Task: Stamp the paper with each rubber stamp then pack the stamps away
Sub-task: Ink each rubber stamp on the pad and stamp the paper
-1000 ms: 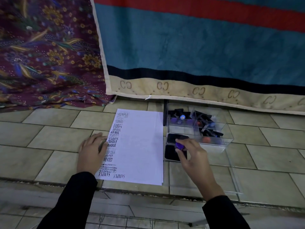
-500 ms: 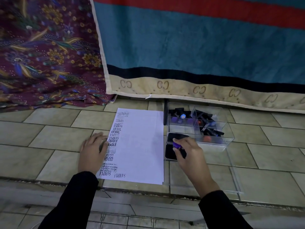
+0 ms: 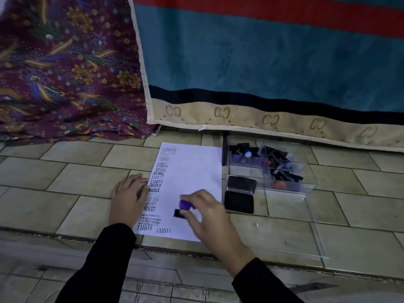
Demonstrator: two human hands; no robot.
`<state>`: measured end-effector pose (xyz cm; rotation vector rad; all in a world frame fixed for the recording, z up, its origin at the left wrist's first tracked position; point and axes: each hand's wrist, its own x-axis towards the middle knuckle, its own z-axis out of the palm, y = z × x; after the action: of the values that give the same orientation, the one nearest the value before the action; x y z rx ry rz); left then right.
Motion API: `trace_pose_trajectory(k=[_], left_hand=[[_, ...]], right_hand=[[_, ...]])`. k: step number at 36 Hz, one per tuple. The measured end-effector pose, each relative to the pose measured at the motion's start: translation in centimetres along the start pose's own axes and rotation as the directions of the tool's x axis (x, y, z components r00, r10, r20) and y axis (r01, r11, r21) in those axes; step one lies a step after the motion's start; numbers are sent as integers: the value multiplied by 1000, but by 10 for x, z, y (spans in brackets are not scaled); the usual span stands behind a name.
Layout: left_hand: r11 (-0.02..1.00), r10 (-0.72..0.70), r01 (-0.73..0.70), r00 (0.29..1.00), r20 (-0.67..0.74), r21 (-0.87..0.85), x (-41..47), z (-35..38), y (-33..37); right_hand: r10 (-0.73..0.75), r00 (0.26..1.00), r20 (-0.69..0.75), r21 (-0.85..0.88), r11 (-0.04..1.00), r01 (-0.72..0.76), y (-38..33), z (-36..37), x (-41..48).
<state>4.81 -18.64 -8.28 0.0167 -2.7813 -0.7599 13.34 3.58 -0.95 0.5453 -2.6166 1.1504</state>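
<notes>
Home floor: tiles (image 3: 76,180), draped blanket (image 3: 262,68)

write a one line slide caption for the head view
Right hand holds a purple-handled stamp over the paper while the left hand rests on its edge.

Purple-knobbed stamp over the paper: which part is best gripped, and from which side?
Its purple knob, pinched from above, as the right hand does: the knob sits on top, while the black base faces down toward the paper.
</notes>
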Motion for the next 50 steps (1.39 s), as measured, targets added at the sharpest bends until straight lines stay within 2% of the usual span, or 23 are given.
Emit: trace_pose_trajectory(k=[6, 22, 30, 36, 41, 45, 48, 50], left_hand=[[1000, 14, -14, 1000, -7, -2, 1, 2, -3], [1000, -12, 12, 1000, 8, -13, 0, -1, -1], [1000, 5, -5, 1000, -14, -2, 0, 3, -2], [1000, 13, -13, 1000, -4, 3, 0, 4, -2], [1000, 13, -13, 1000, -1, 0, 0, 2, -3], [1000, 15, -15, 1000, 25, -14, 0, -2, 1], [1000, 22, -22, 999, 31, -14, -1, -3, 0], [1000, 21, -20, 1000, 23, -9, 0, -3, -1]], right_hand=[[-29, 994, 109, 21, 999, 27, -10, 27, 7], [-33, 985, 168, -18, 999, 36, -13, 41, 9], [-90, 974, 210, -110, 987, 115, -14, 44, 6], [-54, 982, 182, -116, 990, 76, -13, 42, 18], [-115, 977, 179, -99, 986, 134, -10, 47, 6], [-87, 985, 147, -69, 993, 98, -7, 47, 9], [-18, 997, 73, 31, 999, 15, -4, 36, 8], [15, 999, -28, 75, 997, -13, 0, 21, 6]])
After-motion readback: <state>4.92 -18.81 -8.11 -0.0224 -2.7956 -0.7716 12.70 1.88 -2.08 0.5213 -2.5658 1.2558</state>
